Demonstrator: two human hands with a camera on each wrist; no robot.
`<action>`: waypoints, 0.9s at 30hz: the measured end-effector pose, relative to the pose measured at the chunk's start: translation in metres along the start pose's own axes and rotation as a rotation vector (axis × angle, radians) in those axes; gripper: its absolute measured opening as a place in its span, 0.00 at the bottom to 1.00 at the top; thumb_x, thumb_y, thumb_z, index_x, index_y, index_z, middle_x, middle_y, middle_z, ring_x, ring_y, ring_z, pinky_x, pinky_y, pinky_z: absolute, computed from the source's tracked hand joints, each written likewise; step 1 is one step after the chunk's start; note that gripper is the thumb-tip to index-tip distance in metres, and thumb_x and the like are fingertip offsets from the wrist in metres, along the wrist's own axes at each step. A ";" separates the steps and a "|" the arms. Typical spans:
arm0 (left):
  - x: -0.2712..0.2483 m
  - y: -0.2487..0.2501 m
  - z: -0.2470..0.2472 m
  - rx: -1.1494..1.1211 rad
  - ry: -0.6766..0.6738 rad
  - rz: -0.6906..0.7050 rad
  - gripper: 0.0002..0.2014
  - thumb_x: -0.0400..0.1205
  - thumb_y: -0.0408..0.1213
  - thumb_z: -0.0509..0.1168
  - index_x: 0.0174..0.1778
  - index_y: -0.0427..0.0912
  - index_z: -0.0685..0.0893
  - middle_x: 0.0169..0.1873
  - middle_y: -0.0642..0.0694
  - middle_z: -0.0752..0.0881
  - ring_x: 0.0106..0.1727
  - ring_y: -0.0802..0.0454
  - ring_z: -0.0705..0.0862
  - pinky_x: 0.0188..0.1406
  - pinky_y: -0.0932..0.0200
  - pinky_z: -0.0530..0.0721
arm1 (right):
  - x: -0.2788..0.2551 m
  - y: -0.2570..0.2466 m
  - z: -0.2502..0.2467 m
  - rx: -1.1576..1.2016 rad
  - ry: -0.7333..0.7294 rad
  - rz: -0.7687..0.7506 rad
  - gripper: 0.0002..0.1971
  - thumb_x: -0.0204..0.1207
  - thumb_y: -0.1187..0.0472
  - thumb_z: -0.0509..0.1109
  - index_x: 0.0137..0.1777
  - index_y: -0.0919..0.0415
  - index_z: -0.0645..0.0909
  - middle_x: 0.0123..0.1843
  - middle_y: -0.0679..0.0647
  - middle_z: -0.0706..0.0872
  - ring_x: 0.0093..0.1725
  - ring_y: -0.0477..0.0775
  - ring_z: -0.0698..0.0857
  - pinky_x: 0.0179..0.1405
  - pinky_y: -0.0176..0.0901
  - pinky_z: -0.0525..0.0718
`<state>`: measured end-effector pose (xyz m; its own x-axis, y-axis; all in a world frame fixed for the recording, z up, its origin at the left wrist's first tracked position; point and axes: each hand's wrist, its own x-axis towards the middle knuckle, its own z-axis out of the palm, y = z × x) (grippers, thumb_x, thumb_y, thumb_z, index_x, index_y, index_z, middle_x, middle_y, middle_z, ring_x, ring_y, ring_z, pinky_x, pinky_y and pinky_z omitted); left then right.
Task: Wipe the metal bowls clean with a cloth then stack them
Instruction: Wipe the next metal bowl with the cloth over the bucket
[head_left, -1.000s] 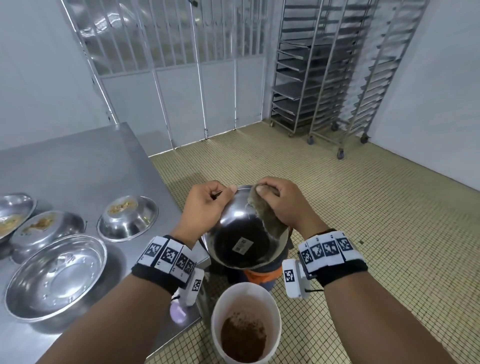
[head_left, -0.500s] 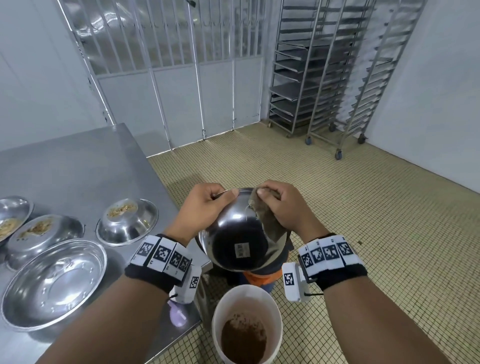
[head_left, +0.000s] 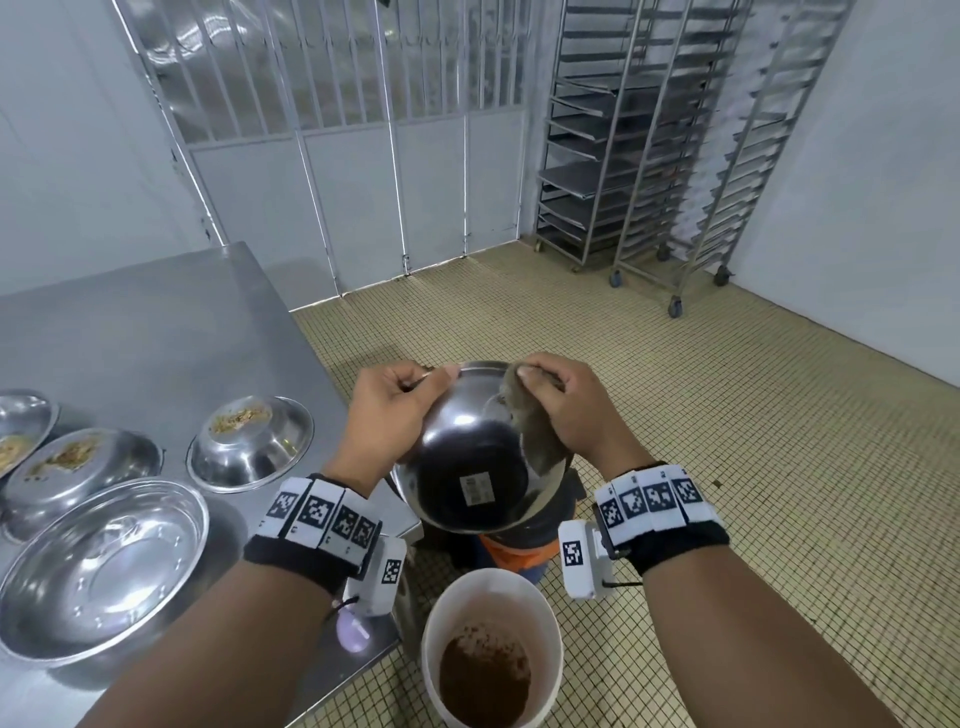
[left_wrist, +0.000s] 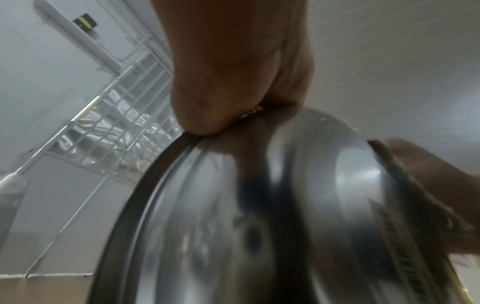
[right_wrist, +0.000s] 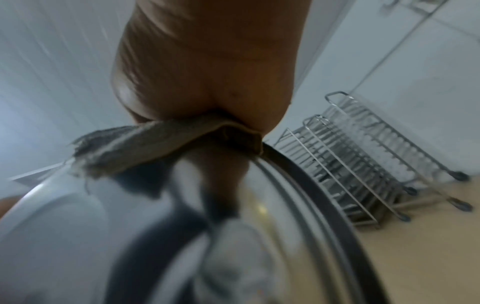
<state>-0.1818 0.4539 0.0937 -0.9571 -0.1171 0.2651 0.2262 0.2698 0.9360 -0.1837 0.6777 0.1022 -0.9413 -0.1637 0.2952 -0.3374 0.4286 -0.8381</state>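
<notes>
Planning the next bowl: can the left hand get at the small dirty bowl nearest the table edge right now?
Probably not yet: the left hand grips the held bowl. The dirty bowl itself sits uncovered on the table, nothing between.

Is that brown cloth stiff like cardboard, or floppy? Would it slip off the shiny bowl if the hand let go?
Probably floppy: the cloth bends over the rim of the held bowl and droops where the right hand pinches it. It looks light and frayed. It would likely slide off the smooth, tilted metal if released.
</notes>
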 end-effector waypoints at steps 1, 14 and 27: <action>0.003 -0.003 -0.004 -0.043 0.037 -0.023 0.22 0.81 0.49 0.78 0.30 0.34 0.85 0.24 0.40 0.85 0.25 0.46 0.81 0.26 0.53 0.81 | -0.003 0.006 -0.001 0.077 0.037 0.043 0.13 0.89 0.59 0.64 0.47 0.46 0.87 0.42 0.41 0.89 0.45 0.42 0.86 0.48 0.38 0.80; -0.004 -0.004 -0.006 -0.159 0.106 -0.091 0.22 0.81 0.46 0.78 0.26 0.37 0.82 0.24 0.36 0.80 0.26 0.46 0.78 0.30 0.55 0.79 | -0.007 0.012 0.002 0.095 0.095 0.023 0.12 0.88 0.59 0.64 0.49 0.49 0.88 0.43 0.44 0.90 0.46 0.48 0.87 0.50 0.42 0.82; -0.012 -0.003 -0.004 -0.249 0.199 -0.186 0.22 0.82 0.46 0.77 0.26 0.40 0.80 0.27 0.38 0.80 0.28 0.45 0.78 0.30 0.53 0.79 | 0.002 0.000 -0.006 0.114 0.091 0.054 0.11 0.88 0.59 0.65 0.48 0.48 0.88 0.44 0.47 0.91 0.47 0.50 0.88 0.50 0.43 0.82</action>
<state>-0.1703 0.4505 0.0886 -0.9375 -0.3328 0.1020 0.1122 -0.0116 0.9936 -0.1853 0.6826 0.1057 -0.9570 -0.0596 0.2839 -0.2873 0.3304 -0.8990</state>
